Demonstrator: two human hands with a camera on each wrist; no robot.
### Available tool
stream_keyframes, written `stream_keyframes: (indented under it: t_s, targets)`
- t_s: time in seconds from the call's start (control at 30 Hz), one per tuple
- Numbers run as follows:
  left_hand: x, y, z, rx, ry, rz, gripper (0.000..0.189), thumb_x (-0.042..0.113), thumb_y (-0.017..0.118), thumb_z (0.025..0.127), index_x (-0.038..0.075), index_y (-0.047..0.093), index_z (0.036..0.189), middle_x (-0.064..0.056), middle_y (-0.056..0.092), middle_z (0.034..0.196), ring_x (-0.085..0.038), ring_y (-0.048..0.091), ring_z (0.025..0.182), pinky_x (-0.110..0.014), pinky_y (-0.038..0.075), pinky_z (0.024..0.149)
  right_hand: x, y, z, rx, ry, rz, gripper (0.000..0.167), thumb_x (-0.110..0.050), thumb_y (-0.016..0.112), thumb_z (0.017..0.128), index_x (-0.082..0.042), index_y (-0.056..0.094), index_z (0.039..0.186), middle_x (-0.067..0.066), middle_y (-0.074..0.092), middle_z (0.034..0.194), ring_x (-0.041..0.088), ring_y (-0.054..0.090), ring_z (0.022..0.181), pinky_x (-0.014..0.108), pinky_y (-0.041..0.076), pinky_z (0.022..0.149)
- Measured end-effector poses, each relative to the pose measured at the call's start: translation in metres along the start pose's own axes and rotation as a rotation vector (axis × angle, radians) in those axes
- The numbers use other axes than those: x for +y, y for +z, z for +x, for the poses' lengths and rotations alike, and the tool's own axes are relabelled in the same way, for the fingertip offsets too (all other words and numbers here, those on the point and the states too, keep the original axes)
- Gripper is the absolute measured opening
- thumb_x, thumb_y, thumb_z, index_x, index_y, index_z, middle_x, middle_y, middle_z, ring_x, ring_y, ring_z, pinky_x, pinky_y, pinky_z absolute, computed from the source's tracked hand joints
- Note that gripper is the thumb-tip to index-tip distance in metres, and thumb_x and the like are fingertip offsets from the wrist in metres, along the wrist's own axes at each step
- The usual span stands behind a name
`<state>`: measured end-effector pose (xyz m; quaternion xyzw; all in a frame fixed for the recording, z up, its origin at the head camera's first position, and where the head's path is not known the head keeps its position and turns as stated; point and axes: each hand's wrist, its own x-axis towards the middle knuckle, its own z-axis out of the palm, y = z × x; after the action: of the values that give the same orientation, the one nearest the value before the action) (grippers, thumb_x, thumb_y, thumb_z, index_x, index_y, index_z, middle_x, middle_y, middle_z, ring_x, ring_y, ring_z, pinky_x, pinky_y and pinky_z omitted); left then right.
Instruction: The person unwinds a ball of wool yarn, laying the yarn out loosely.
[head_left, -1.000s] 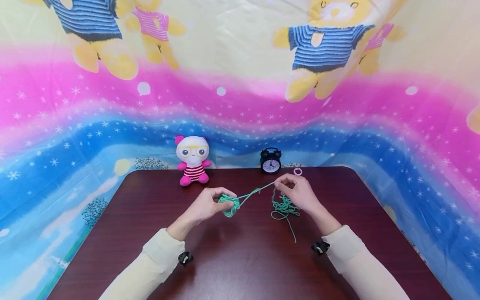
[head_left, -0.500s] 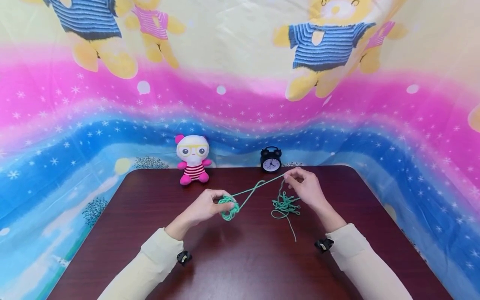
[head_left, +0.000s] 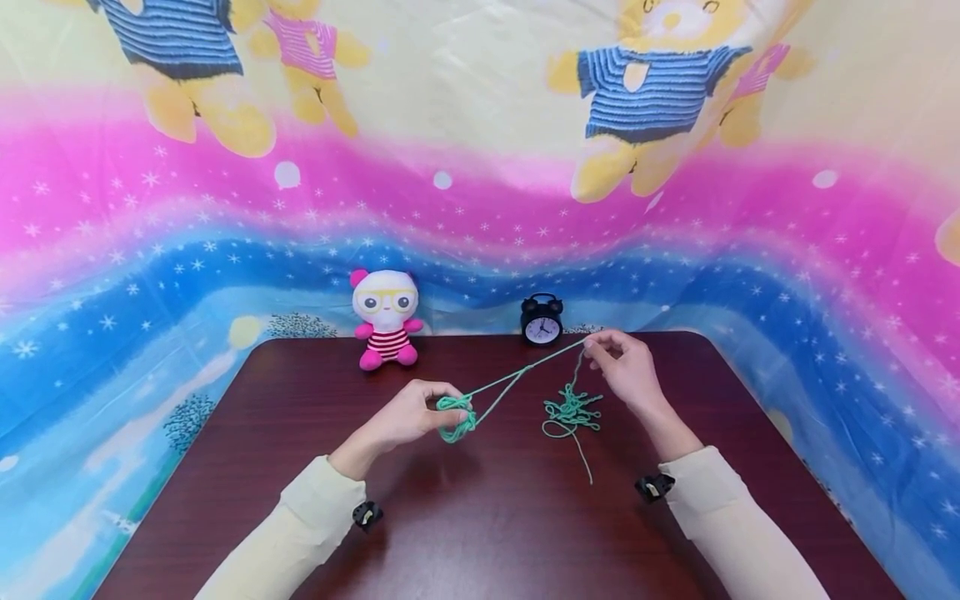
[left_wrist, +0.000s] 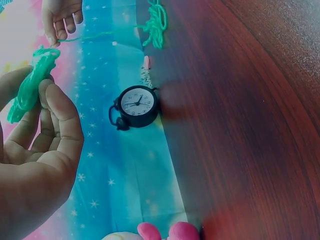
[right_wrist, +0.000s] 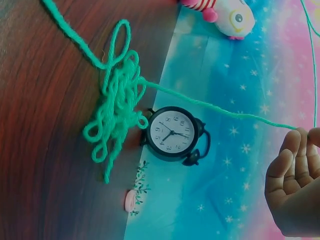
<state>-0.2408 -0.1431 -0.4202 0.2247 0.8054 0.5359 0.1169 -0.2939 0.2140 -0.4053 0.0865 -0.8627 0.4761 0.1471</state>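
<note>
My left hand (head_left: 405, 412) pinches a small wound bundle of green yarn (left_wrist: 31, 87) between thumb and fingers, above the table's middle. From it a strand runs up and right to my right hand (head_left: 628, 367), whose thumb and fingertips pinch it. A slack loop of the same yarn hangs under the stretched strand. Past the right fingertips, the yarn drops to a loose tangled pile (head_left: 572, 408) on the table, left of and below that hand. One free tail (head_left: 583, 462) of the pile points toward the near edge.
A plush panda (head_left: 388, 317) with yellow glasses sits at the table's back left. Right of it stands a black twin-bell alarm clock (head_left: 542, 323). A small pink ring (right_wrist: 130, 201) lies near the clock, hidden behind my right hand in the head view. Printed cloth surrounds the dark-red table (head_left: 487, 525).
My right hand has moved right and slightly away, pulling the strand longer between the hands and lifting yarn from the pile. The left hand stays nearly in place with the bundle.
</note>
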Motion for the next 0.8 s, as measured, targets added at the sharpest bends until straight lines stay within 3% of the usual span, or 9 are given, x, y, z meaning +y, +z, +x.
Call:
stream_keyframes:
  t_s: [0.23,0.37,0.6,0.8]
  targets:
    - [0.001,-0.003,-0.002,0.030,-0.005,-0.049,0.029,0.015,0.072,0.092,0.007,0.070,0.120,-0.007,0.072,0.093,-0.016,0.069,0.080,-0.028,0.060,0.074,0.006,-0.006,0.003,0.039,0.052,0.027,0.029,-0.036,0.063,0.099,-0.010,0.071,0.108,0.010,0.071,0.091,0.011,0.067,0.073,0.027,0.056,0.062]
    - [0.001,-0.004,-0.002,0.045,0.000,-0.065,0.031,0.013,0.070,0.092,0.006,0.068,0.123,-0.010,0.073,0.097,-0.014,0.071,0.082,-0.027,0.060,0.075,0.011,-0.009,0.005,0.063,0.071,0.041,0.025,-0.030,0.063,0.099,-0.008,0.071,0.107,0.015,0.072,0.092,0.009,0.067,0.070,0.026,0.056,0.061]
    - [0.004,-0.005,-0.002,0.063,-0.014,-0.044,0.018,0.016,0.071,0.092,0.006,0.072,0.108,-0.006,0.072,0.088,-0.015,0.066,0.075,-0.027,0.057,0.069,0.022,-0.016,0.009,0.110,0.107,0.059,0.028,-0.031,0.063,0.099,-0.006,0.071,0.108,0.019,0.072,0.095,0.007,0.066,0.068,0.024,0.056,0.060]
    - [0.004,-0.004,-0.002,0.106,-0.016,-0.063,0.013,0.015,0.070,0.093,0.005,0.072,0.102,-0.003,0.071,0.083,-0.013,0.066,0.073,-0.027,0.057,0.069,0.030,-0.022,0.010,0.126,0.135,0.026,0.030,-0.037,0.061,0.099,-0.010,0.069,0.110,0.009,0.072,0.092,0.010,0.067,0.072,0.026,0.057,0.063]
